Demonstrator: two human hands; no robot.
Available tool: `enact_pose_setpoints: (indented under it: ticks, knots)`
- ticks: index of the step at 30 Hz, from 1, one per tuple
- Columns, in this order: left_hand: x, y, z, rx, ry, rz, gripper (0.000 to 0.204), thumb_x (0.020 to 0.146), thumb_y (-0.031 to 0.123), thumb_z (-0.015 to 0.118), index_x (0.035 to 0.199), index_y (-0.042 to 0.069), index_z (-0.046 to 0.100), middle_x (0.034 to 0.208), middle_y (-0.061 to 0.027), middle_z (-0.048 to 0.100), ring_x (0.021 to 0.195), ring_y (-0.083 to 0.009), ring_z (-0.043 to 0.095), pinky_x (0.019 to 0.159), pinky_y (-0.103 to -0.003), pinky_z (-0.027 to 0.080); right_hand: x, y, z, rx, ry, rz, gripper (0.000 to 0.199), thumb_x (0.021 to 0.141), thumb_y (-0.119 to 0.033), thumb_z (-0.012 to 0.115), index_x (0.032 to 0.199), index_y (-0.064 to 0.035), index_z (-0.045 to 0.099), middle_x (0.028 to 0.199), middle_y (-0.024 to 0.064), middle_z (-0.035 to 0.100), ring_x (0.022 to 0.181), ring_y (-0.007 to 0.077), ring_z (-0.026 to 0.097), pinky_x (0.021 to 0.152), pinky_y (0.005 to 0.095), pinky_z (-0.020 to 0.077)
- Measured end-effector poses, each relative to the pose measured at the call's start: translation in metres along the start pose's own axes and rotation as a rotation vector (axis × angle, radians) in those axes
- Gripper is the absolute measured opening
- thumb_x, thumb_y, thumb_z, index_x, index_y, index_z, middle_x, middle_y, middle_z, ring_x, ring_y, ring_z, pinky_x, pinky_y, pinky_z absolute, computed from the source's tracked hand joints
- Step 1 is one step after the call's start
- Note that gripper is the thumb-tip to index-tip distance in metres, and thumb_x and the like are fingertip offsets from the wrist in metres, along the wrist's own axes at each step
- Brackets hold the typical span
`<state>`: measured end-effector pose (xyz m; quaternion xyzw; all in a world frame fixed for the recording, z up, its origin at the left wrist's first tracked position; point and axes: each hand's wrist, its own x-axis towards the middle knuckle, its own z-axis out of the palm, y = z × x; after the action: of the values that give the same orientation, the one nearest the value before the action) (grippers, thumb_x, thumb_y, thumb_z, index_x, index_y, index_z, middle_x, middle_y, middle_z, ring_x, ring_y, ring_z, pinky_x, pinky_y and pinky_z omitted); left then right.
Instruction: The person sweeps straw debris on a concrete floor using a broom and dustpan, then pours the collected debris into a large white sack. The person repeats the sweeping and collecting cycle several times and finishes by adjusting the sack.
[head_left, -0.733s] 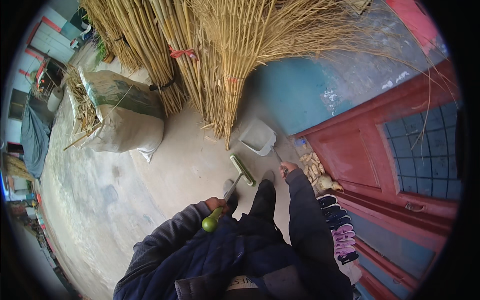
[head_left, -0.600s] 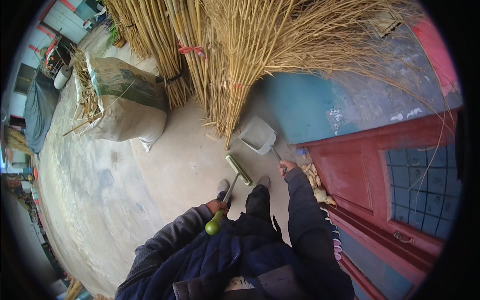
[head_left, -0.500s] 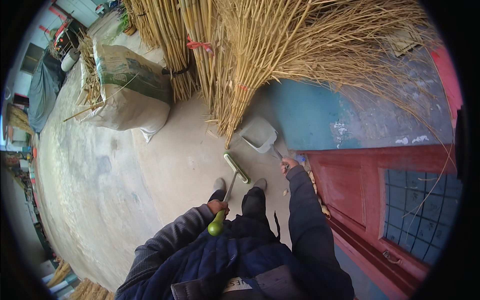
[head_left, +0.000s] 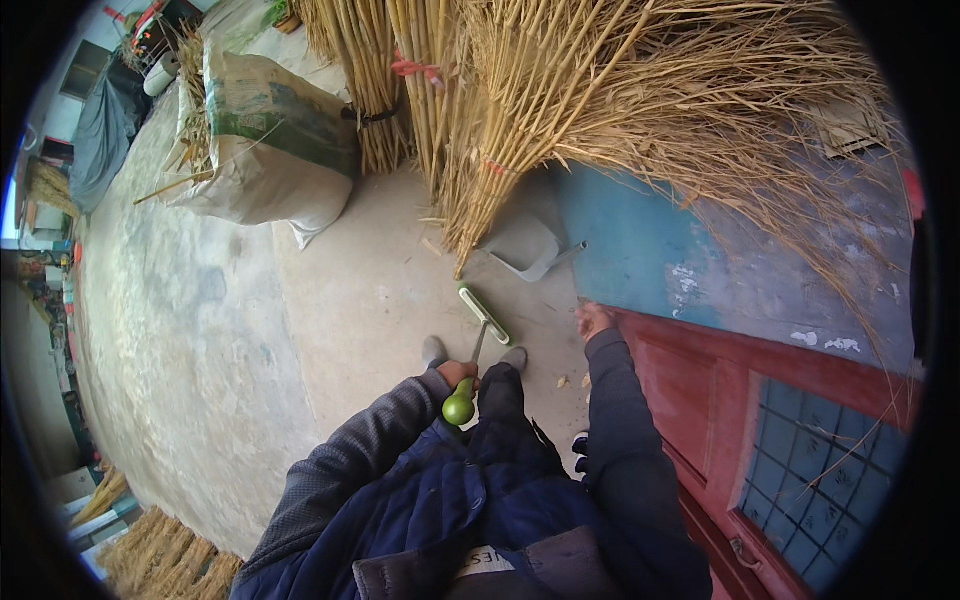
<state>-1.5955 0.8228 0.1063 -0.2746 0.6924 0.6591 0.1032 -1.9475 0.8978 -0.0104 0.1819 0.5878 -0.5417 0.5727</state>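
The person's left hand (head_left: pixel 458 372) was closed around the green handle of a paint roller (head_left: pixel 480 340), the rounded butt of the handle sticking out below the fist toward the person's body. The roller's long axis ran from that hand up and slightly right in the picture, away from the person, along a thin metal shank to the pale green sleeve at the far end. The sleeve itself lay crosswise to the shank, slanting from upper left to lower right, and sat low over the concrete floor (head_left: pixel 250 330) just ahead of the person's two shoes; whether it touched the floor could not be told.

The right hand (head_left: pixel 594 320) was held out to the right of the roller, near the lower edge of the blue wall (head_left: pixel 640 250) and the top corner of the red door (head_left: pixel 720 390). It gripped nothing that showed; the fingers looked loosely curled, though they were too small to read closely.

Just beyond the roller's sleeve a grey dustpan (head_left: pixel 525 248) lay on the floor against the wall, partly under a leaning bundle of dry reeds (head_left: pixel 560 110). Further left, a bulging woven sack (head_left: pixel 265 150) stood beside more tied reed bundles.
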Motion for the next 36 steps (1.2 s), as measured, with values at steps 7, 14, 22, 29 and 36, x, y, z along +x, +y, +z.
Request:
enact_pose_setpoints:
  ticks: [7, 14, 22, 29, 36]
  knots:
    - [0.061, 0.043, -0.014, -0.119, 0.045, -0.215, 0.009, 0.078, 0.01, 0.057, 0.081, 0.005, 0.051, 0.066, -0.0061, 0.053, 0.061, -0.0146, 0.055, 0.054, -0.03, 0.044, -0.153, 0.031, 0.078, -0.688, -0.391, -0.491, 0.056, 0.073, -0.009, 0.063, 0.123, -0.0026, 0.04, 0.094, 0.0084, 0.056, 0.065, 0.0119, 0.054, 0.054, 0.0241, 0.0467]
    - [0.139, 0.07, -0.001, 0.221, -0.073, 0.284, 0.036, 0.065, 0.02, 0.065, 0.097, 0.007, 0.056, 0.095, -0.0136, 0.058, 0.088, -0.029, 0.055, 0.077, -0.034, 0.044, -0.222, -0.015, 0.114, -1.117, -0.204, -1.213, 0.049, 0.065, -0.012, 0.07, 0.11, -0.0061, 0.051, 0.101, 0.0143, 0.054, 0.09, 0.031, 0.055, 0.078, 0.0354, 0.0454]
    - [0.153, 0.085, 0.013, -0.909, 0.024, -0.499, 0.046, 0.085, 0.042, 0.044, 0.101, 0.0, 0.053, 0.059, -0.0032, 0.048, 0.049, -0.0158, 0.048, 0.041, -0.029, 0.032, -0.179, -0.03, 0.061, -0.667, 0.088, -1.037, 0.023, 0.072, -0.009, 0.066, 0.091, -0.0014, 0.057, 0.08, 0.0068, 0.06, 0.072, 0.0156, 0.057, 0.067, 0.0283, 0.0457]
    - [0.053, 0.002, -0.01, -0.631, 0.236, -0.544, 0.013, 0.077, 0.01, 0.053, 0.087, 0.001, 0.054, 0.06, -0.0037, 0.052, 0.047, -0.0142, 0.051, 0.041, -0.028, 0.039, -0.143, -0.092, 0.042, -0.52, 0.224, -0.989, 0.014, 0.076, -0.012, 0.064, 0.081, -0.0006, 0.058, 0.077, 0.005, 0.06, 0.06, 0.0099, 0.053, 0.053, 0.0256, 0.0443]
    - [-0.05, -0.099, 0.023, -0.777, 0.468, -0.827, 0.028, 0.078, 0.028, 0.057, 0.06, 0.006, 0.054, 0.055, -0.0065, 0.055, 0.042, -0.0164, 0.051, 0.034, -0.029, 0.035, -0.105, -0.135, 0.049, -0.467, 0.29, -0.891, 0.023, 0.077, -0.023, 0.064, 0.073, -0.0006, 0.058, 0.066, 0.0057, 0.06, 0.057, 0.0116, 0.055, 0.054, 0.0293, 0.0438]
